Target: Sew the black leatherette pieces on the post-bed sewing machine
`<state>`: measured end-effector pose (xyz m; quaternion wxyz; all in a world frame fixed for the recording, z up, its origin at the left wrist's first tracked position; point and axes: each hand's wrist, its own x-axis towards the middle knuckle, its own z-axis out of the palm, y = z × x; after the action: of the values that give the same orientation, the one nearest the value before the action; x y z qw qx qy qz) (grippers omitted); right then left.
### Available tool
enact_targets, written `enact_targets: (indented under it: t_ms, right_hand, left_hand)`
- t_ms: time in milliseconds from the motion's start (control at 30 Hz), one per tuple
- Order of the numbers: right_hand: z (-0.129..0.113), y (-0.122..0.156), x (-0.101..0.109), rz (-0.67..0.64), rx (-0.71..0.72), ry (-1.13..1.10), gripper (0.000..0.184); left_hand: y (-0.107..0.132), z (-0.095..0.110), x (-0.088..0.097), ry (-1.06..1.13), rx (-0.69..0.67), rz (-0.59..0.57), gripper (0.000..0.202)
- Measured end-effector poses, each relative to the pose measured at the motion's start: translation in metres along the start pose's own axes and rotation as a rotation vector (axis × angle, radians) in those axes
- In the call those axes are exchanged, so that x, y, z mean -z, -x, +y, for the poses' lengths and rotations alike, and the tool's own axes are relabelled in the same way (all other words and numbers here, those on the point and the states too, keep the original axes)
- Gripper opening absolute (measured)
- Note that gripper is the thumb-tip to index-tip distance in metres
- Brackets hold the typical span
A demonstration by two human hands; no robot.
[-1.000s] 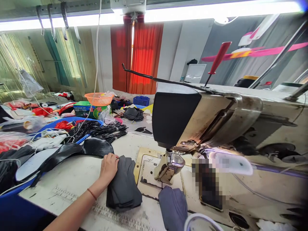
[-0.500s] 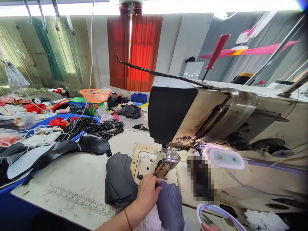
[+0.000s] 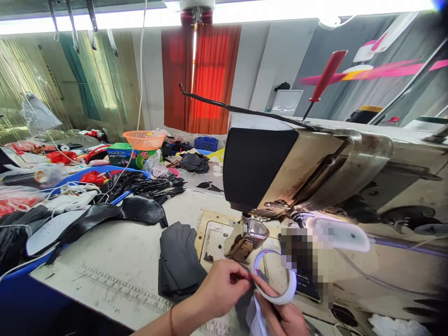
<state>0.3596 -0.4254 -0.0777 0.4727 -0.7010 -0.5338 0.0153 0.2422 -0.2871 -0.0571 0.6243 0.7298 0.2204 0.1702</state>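
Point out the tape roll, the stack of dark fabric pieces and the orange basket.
tape roll (image 3: 280, 295), head view, on its white outer band near the right hand.
stack of dark fabric pieces (image 3: 177, 261), head view, on the top piece's middle.
orange basket (image 3: 145, 140), head view, on its mesh front wall.

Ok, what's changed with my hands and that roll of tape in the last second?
The left hand left the dark fabric stack and came right to pinch at the tape roll. The right hand raised the roll in front of the sewing machine. The stack and the machine stayed put.
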Motion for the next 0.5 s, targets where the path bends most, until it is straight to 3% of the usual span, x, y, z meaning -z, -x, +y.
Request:
enact_targets:
  t_ms: [67,133,267,333,500]
  right_hand:
    - [0.003,-0.004,-0.003,-0.033,0.058,-0.01,0.031]
    - [0.003,-0.002,-0.007,-0.01,0.095,-0.058,0.03]
    - [0.0,0.013,-0.016,0.197,0.043,-0.099,0.028]
    - [0.002,0.016,-0.018,0.236,0.023,-0.077,0.026]
    - [0.017,-0.004,-0.018,0.056,-0.022,-0.103,0.025]
  left_hand:
    - [0.007,0.008,0.0,-0.054,-0.067,0.012,0.018]
    - [0.012,0.013,-0.003,0.044,-0.045,0.003,0.014]
    - [0.016,0.014,-0.011,0.69,0.321,-0.104,0.024]
    - [0.016,0.014,-0.012,0.851,0.462,-0.119,0.033]
    - [0.016,0.019,0.001,0.765,0.492,-0.166,0.024]
